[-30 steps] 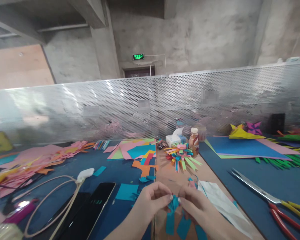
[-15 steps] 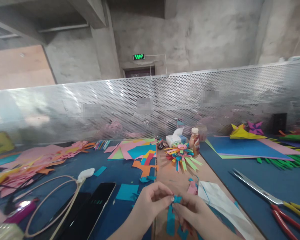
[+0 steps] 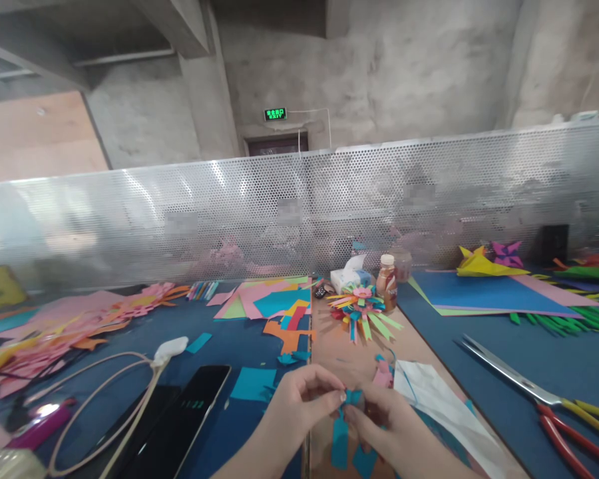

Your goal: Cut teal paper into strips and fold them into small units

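A small folded piece of blue paper (image 3: 353,397) is pinched between my two hands, low in the middle of the view. My left hand (image 3: 302,412) grips its left side between thumb and forefinger. On the other side, the thumb and fingers of my right hand (image 3: 387,419) close on it. Below my fingers a blue paper strip (image 3: 339,442) shows; whether it joins the held piece I cannot tell. Another blue scrap (image 3: 364,460) is partly hidden beneath my right hand. A square of blue paper (image 3: 253,384) lies left of my left hand.
Scissors (image 3: 524,382) with red and yellow handles lie at right, near a white tissue (image 3: 436,406). A black phone (image 3: 184,419) and a white cable (image 3: 114,359) are at left. Beyond my hands stand a paper flower (image 3: 362,309), a bottle (image 3: 387,283) and a perforated metal partition (image 3: 204,213).
My hands stay almost in place, pinching the blue paper. My right fingers have shifted slightly, and more of the blue scrap beneath them shows. The view has moved a little.
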Demonstrator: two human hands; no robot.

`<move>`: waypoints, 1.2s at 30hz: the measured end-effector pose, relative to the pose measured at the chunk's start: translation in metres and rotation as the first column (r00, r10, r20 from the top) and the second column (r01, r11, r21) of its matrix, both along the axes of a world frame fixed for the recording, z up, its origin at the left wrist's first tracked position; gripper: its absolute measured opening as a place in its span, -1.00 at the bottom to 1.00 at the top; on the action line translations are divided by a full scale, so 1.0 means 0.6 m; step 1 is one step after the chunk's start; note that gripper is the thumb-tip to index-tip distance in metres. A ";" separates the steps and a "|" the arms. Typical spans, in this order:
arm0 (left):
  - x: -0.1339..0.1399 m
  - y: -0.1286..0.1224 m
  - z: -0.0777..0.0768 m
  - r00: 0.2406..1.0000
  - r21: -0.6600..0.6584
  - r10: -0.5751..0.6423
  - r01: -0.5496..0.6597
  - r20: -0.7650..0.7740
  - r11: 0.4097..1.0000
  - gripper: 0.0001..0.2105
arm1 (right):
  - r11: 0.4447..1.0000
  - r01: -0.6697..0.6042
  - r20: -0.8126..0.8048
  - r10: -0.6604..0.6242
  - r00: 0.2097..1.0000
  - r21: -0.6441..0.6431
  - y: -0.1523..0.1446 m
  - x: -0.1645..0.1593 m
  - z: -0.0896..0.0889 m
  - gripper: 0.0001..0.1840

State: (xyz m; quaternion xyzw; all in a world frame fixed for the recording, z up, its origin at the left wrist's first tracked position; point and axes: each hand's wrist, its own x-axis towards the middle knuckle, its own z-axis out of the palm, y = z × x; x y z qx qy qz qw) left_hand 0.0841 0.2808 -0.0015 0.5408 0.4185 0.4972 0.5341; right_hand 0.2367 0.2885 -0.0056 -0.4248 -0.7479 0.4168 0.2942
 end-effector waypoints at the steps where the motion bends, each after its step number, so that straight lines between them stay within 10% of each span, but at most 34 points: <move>1: 0.001 0.001 -0.002 1.000 0.001 0.006 -0.006 -0.004 1.000 -0.84 | 1.000 0.000 0.008 0.000 1.000 0.008 0.000 -0.001 0.000 -0.75; 36: 0.004 -0.012 0.010 0.994 0.077 0.055 -0.048 -0.094 0.996 -0.85 | 0.962 0.107 -0.093 -0.087 0.992 0.250 -0.004 0.004 -0.003 -0.82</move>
